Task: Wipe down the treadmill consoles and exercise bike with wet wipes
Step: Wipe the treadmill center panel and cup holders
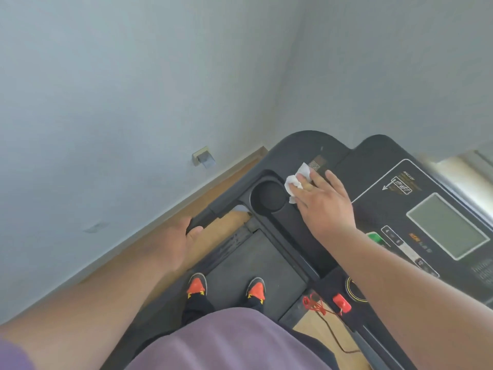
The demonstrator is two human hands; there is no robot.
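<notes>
- Two orange shoes [197, 287] are seen standing on the treadmill belt [256, 265].
- A black handrail [205, 218] is gripped by the left hand [176, 243], fingers curled round it.
- A white wet wipe [297, 181] is pressed flat on the treadmill console [301, 150] by the straight fingers of the right hand [324, 206], just beside the round cup holder [269, 196].
- A grey display screen [448, 225] is seen on the right of the console.

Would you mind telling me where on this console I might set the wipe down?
Free: the round cup holder left of the right hand, and the tray running toward the red safety key. Crowded: the display and buttons.
</notes>
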